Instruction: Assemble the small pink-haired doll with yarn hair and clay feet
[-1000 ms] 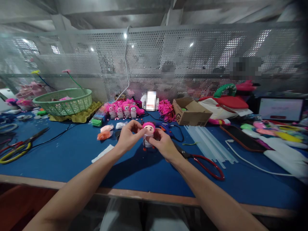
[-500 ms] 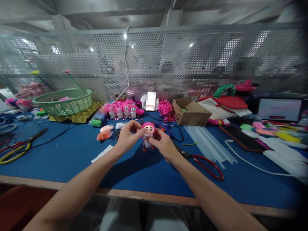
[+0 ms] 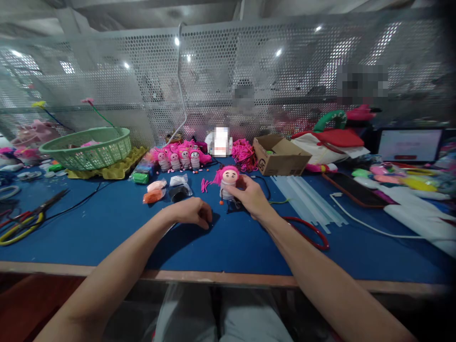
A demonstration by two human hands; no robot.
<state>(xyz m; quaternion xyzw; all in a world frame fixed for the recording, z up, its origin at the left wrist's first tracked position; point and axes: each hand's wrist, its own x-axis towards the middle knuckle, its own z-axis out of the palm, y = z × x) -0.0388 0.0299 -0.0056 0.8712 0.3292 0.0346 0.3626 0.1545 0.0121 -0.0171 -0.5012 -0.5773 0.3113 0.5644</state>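
Note:
My right hand [image 3: 251, 195] grips a small doll [image 3: 228, 176] from its right side, thumb across the front of its white, string-wrapped body. The doll is upright, with pink yarn hair, a drawn face and a dark limb ending in an orange tip. Left of the doll, my left hand [image 3: 195, 212] hangs low over the blue table, fingers loosely bent and slightly apart, with nothing visible in it. A few short pink yarn pieces [image 3: 204, 185] lie between the doll and several small clay packets, among them an orange one [image 3: 153, 195] and a black one [image 3: 180, 193].
Similar dolls [image 3: 173, 160] stand in a row at the back, near pink yarn [image 3: 244, 153] and a cardboard box [image 3: 283, 159]. Red-handled scissors [image 3: 313, 233] lie partly under my right forearm, beside translucent strips [image 3: 302, 199]. Yellow-handled scissors [image 3: 32, 223] and a green basket [image 3: 92, 159] are left.
My left hand has let go of the doll and moved down and left. The right hand alone now holds the doll, slightly farther right. Pink yarn pieces now show on the table.

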